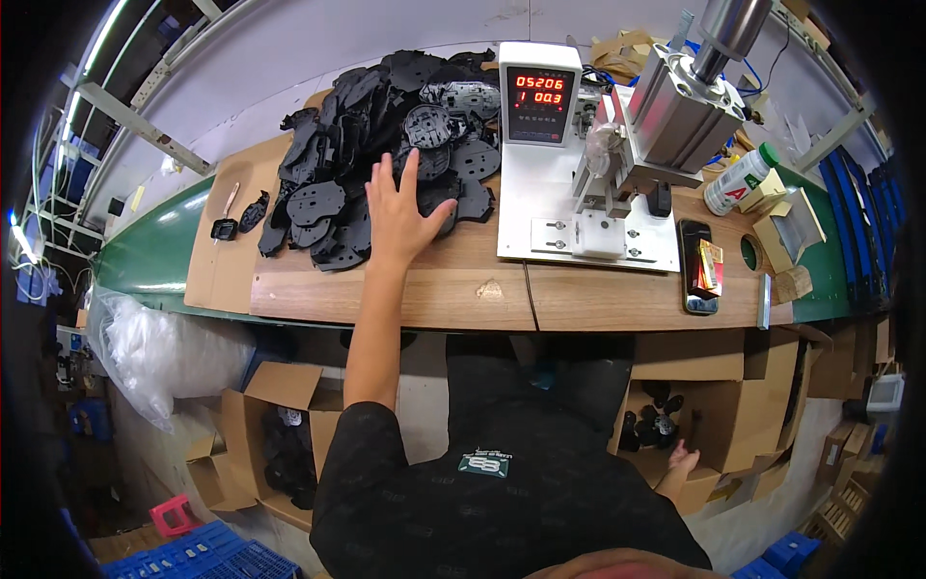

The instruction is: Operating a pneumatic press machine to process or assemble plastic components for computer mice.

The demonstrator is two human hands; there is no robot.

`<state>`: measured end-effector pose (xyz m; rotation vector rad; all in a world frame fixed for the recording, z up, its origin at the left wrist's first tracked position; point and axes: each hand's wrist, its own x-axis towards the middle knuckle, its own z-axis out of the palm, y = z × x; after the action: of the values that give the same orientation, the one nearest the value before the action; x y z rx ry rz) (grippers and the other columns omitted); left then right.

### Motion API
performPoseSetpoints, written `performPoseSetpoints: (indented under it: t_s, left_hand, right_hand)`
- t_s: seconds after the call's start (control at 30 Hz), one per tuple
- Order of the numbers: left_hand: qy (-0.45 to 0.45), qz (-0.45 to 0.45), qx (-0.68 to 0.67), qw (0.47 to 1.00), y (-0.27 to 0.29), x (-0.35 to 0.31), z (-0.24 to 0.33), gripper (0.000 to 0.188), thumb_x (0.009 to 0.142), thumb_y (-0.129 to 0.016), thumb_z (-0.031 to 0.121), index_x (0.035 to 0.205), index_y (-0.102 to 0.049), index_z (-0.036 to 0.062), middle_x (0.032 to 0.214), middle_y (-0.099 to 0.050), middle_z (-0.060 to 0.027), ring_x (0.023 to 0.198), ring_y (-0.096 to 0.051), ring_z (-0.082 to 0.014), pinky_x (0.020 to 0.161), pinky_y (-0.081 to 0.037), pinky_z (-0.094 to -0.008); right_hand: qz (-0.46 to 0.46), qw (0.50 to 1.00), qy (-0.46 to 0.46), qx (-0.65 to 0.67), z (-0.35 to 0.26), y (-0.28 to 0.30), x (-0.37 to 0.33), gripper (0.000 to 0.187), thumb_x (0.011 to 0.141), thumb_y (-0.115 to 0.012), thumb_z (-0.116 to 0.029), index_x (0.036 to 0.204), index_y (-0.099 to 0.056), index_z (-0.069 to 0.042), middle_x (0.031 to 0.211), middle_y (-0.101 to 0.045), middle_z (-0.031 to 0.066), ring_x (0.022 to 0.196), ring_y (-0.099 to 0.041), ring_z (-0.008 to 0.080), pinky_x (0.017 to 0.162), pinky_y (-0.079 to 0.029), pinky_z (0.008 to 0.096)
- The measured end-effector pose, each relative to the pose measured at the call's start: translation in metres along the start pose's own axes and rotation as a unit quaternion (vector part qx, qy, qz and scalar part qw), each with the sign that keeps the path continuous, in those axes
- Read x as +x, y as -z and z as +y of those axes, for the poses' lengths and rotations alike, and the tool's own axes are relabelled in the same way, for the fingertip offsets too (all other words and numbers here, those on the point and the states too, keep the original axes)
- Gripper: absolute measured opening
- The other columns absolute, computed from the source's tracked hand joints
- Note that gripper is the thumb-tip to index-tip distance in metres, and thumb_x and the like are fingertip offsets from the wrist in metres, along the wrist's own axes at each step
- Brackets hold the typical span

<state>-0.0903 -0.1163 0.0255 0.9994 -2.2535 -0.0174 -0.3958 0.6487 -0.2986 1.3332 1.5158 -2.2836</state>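
Holding my left hand (397,224) spread at black parts (316,204).
I'd pinch one edge; right hand (683,458) by carton (723,425), grip unclear.

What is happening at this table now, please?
A person is working with two bare hands. The left hand, fingers spread, is at the front of a heap of black parts; whether it touches them is hard to tell. The right hand is down by an open cardboard box with small dark pieces inside. Neither hand visibly holds anything. The press stands right of the heap, with neither hand on it.
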Motion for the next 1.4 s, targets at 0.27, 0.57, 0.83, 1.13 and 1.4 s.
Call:
performPoseSetpoints:
  t_s: [0.27,0.57,0.83,1.13,1.4]
  left_hand:
    - [0.047,-0.076,0.028,0.996,-0.006,0.028,-0.015,0.106,0.073,-0.081,0.056,0.158,-0.029,0.0209,0.159,-0.019,-0.0345,0.146,-0.018,-0.0542,0.115,-0.024,-0.0638]
    - [-0.028,-0.207,0.076,0.975,-0.01,0.054,-0.017,0.092,0.073,-0.083,0.031,0.152,-0.038,0.027,0.151,-0.043,-0.0182,0.141,-0.036,-0.0453,0.109,-0.039,-0.0582]
    - [-0.078,-0.075,-0.088,0.99,0.003,0.047,-0.022,0.053,0.081,-0.074,0.013,0.133,-0.061,0.0156,0.128,-0.062,-0.0133,0.118,-0.06,-0.0327,0.098,-0.05,-0.0403]
    - [-0.143,-0.03,-0.253,0.956,0.049,0.013,0.017,0.044,0.076,-0.072,-0.005,0.119,-0.067,0.0061,0.127,-0.062,-0.0163,0.104,-0.065,-0.0287,0.088,-0.054,-0.0344]
    - [-0.345,-0.301,-0.325,0.827,0.087,-0.065,0.103,0.045,0.073,-0.076,0.008,0.117,-0.066,0.0099,0.125,-0.063,-0.012,0.099,-0.064,-0.0301,0.085,-0.051,-0.0402]
  right_hand:
    - [-0.09,0.956,-0.095,-0.262,0.091,-0.045,-0.092,0.044,0.103,-0.048,-0.04,0.124,-0.063,-0.004,0.104,-0.074,0.0099,0.084,-0.07,0.0156,0.062,-0.055,0.0235]
    - [-0.174,0.909,-0.023,-0.377,0.11,-0.073,-0.12,0.03,0.104,-0.049,-0.03,0.113,-0.063,-0.005,0.091,-0.072,0.0066,0.069,-0.068,0.0159,0.057,-0.054,0.0282]
    - [-0.238,0.882,0.133,-0.383,0.12,-0.094,-0.12,0.025,0.104,-0.053,-0.027,0.111,-0.066,-0.007,0.088,-0.071,0.0022,0.061,-0.063,0.0101,0.05,-0.044,0.0231]
    - [-0.468,0.74,0.368,-0.314,0.043,-0.216,-0.323,0.017,0.097,-0.061,-0.007,0.111,-0.067,0.001,0.094,-0.072,0.0074,0.076,-0.066,0.0118,0.066,-0.053,0.0239]
    - [-0.649,0.252,0.68,-0.232,0.027,-0.315,-0.511,0.042,0.082,-0.074,-0.014,0.123,-0.067,-0.01,0.126,-0.066,0.0072,0.114,-0.063,0.0242,0.097,-0.051,0.0394]
